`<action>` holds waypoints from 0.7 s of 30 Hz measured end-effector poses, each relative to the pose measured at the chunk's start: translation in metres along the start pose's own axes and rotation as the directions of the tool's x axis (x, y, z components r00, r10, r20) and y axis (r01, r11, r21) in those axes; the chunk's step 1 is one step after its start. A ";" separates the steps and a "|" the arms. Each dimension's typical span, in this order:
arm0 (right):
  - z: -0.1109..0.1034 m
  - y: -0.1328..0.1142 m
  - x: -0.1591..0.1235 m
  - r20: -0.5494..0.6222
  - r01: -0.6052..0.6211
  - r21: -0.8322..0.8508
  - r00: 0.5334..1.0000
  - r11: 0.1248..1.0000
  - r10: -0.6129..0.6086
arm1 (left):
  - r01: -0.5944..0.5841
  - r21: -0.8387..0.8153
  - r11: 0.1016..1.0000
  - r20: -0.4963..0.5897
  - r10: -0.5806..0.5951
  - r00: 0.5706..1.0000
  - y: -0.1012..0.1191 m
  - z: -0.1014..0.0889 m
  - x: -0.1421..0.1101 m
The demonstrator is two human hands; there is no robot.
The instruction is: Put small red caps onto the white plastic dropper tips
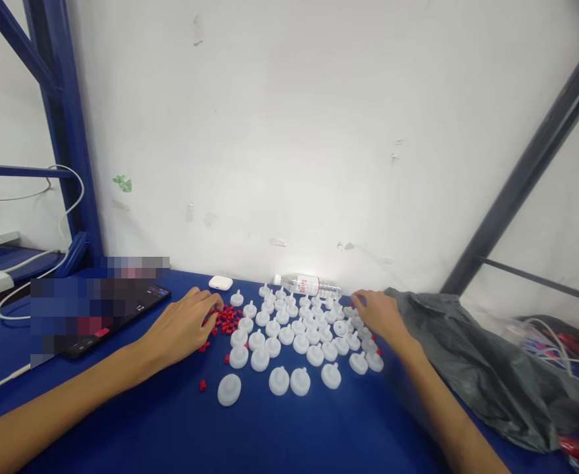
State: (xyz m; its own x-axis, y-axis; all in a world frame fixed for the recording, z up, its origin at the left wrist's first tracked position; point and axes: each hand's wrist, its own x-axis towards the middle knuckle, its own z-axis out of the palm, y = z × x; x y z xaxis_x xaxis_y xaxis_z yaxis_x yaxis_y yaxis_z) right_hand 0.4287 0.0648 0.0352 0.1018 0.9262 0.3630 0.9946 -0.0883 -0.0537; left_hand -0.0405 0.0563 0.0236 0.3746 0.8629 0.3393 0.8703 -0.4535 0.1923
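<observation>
My left hand (pixel 185 327) reaches into a heap of small red caps (pixel 229 318), with its fingers bent down and drawn together among them. Which cap it grips, if any, is hard to see. At the far right of a group of white round plastic pieces with short spouts (pixel 300 343), my right hand (pixel 379 314) has its fingers pinched downward. What lies under those fingertips is mostly hidden. One white piece (pixel 229 390) sits apart at the front left, near a loose red cap (pixel 202 385).
Behind the white pieces, a clear bottle (pixel 309 285) lies along the wall. A white earbud case (pixel 221 282) rests at the back, and a phone (pixel 122 319) lies left of my left hand. Grey plastic sheeting (pixel 487 362) covers the right side. Blue frame posts (pixel 65 131) stand left.
</observation>
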 end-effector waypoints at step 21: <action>-0.027 -0.158 -0.087 -0.495 0.835 0.289 0.550 0.469 -0.673 | -0.523 -0.116 0.844 -0.306 0.471 0.827 0.051 0.000 -0.032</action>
State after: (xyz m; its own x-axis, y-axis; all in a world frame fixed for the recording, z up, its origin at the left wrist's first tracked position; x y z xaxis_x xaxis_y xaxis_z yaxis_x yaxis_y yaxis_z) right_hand 0.2630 -0.0115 0.0368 -0.6043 0.3868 0.6965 0.5465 0.8374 0.0091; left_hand -0.0079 0.0056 0.0221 0.6222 0.4322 0.6528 0.5017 -0.8602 0.0914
